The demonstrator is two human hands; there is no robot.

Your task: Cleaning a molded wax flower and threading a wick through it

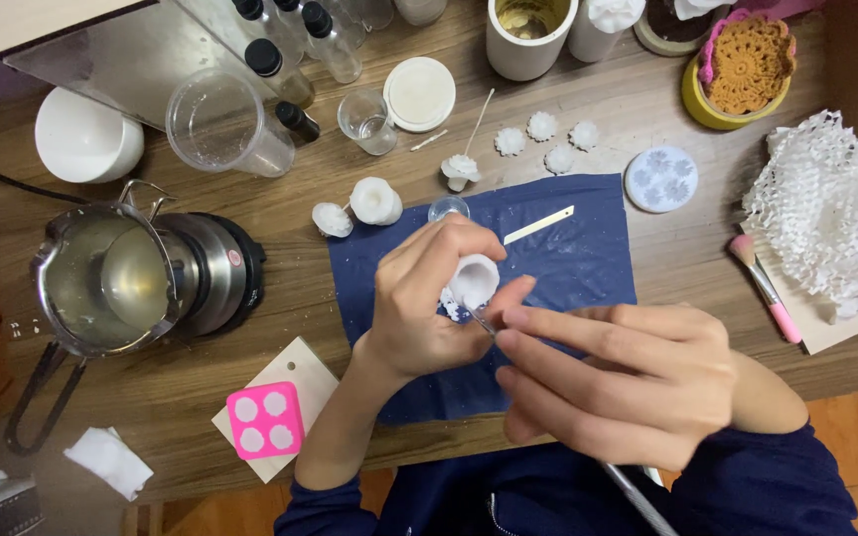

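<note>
Right hand [613, 382], nearest cam, fingers pinched together on thin metal tool [481, 320], tip at white wax piece [473, 281]. Left hand [429, 298] clamped round that piece, over blue cloth [588, 258] at table centre. Steel melting pot [106, 278] w/ base well left; pink mould [265, 419] near front edge.

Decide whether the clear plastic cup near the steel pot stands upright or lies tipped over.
Tipped: the clear plastic cup lies on its side on the table, its open mouth facing the camera.
</note>
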